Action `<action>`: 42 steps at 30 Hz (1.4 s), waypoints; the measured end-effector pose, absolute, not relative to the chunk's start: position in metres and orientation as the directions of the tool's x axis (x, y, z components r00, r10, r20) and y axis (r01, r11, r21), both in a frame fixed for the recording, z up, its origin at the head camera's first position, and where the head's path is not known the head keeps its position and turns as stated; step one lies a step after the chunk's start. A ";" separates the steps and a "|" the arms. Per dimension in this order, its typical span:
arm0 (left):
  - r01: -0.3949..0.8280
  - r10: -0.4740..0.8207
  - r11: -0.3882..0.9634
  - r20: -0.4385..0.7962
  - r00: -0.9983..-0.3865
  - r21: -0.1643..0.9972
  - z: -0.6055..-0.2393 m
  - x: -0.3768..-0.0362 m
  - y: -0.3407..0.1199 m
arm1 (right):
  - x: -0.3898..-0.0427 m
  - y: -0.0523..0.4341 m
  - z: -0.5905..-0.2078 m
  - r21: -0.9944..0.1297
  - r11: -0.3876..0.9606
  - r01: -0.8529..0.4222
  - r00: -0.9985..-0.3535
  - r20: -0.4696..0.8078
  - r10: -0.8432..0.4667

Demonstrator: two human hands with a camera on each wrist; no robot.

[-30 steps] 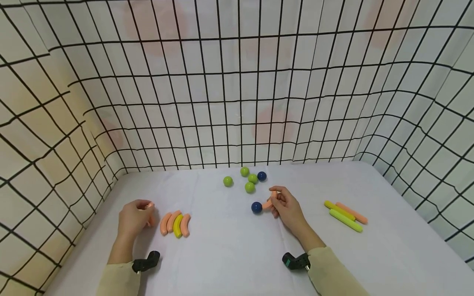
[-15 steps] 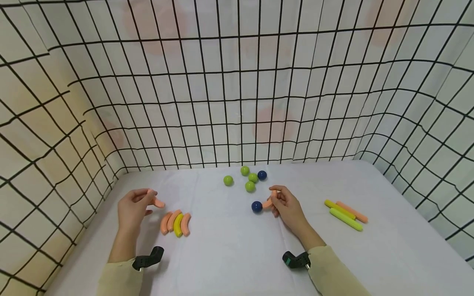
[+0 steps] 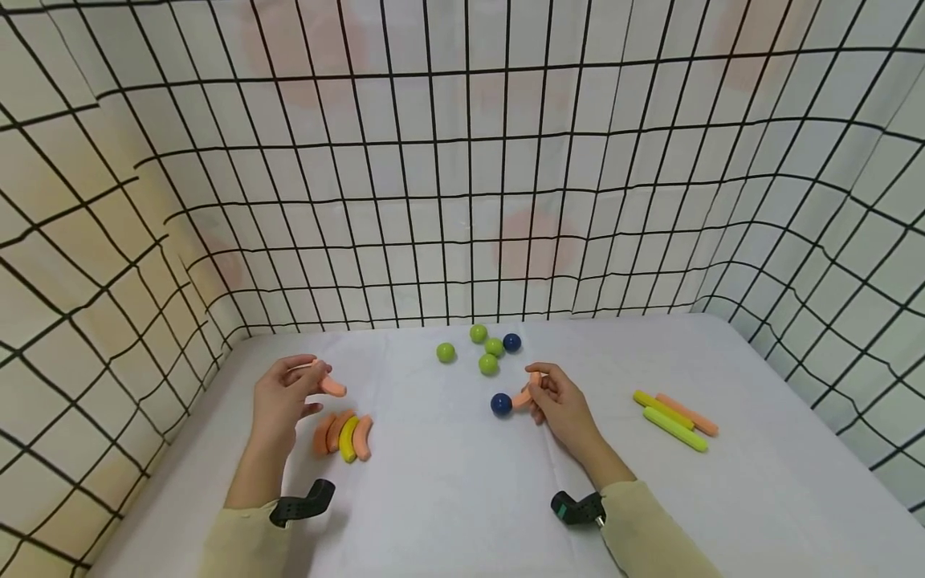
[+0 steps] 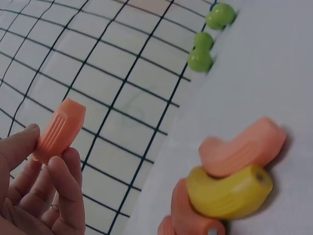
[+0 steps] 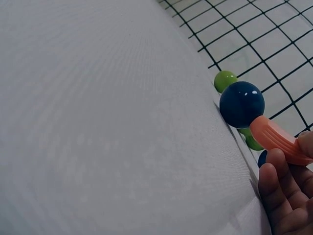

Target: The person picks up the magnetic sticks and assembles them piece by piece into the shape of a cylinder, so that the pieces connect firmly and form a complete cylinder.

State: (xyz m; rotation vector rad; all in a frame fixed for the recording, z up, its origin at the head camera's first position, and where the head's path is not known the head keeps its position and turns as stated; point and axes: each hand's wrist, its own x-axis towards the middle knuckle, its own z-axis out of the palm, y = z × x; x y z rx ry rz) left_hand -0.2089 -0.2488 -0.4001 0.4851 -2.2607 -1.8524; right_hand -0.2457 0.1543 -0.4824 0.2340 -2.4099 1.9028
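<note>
Left hand: the fingers pinch one short curved orange foam piece by its near end, raised off the white cloth-covered bench. Its free end points away from the fingertips, toward the right hand. Keep the pinch near the end, so that the free end is clear to meet another part, and hold the piece level.

Below and just right of these fingers lies a row of curved foam pieces, side by side and touching: three orange and one yellow. The left wrist view is blurred here, so the fourth piece is taken from the head view.

Beyond the fingertips of both hands sit four green balls and one dark blue ball.

Right hand: the fingers grasp a second curved orange foam piece, whose far tip touches a dark blue glossy ball resting on the bench just left of the fingertips. Hold this assembly steady and low; the ball would likely roll if the joint is loose.

Well right of that hand lie three straight foam sticks: two yellow-green and one orange.

Totals: curved pieces six, balls six, sticks three.
</note>
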 end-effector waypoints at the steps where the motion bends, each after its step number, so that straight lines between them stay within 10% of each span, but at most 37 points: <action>1: -0.134 -0.357 0.172 -0.065 -0.932 0.976 -0.400 -0.209 -0.245 | -0.246 0.154 -0.482 -0.962 0.226 -0.154 -0.987 0.139 -0.080; 42: 0.006 -0.108 0.083 0.015 -0.994 0.997 -0.418 -0.236 -0.132 | -0.245 0.154 -0.481 -0.964 0.216 -0.153 -0.987 0.139 -0.081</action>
